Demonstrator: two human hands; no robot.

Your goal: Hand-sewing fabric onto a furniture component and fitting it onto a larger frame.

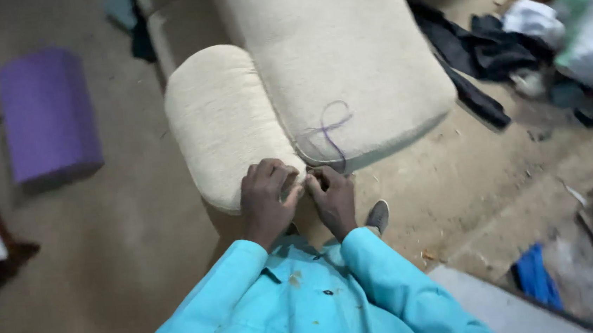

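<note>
Both hands (267,200) (332,197) pinch cream cushion (226,119) edge, grip closed — purple thread (332,132) just beside, purple foam block (49,112) well apart.

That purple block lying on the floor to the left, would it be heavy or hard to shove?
The purple block looks like foam with rounded edges, so probably light for its size and a little squashy. It lies flat on a broad face, so it would likely slide rather than roll or tip.

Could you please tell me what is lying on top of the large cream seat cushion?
A loose purple thread lies looped on the seat cushion near its front edge. Where the thread ends is hidden behind the hands.
</note>
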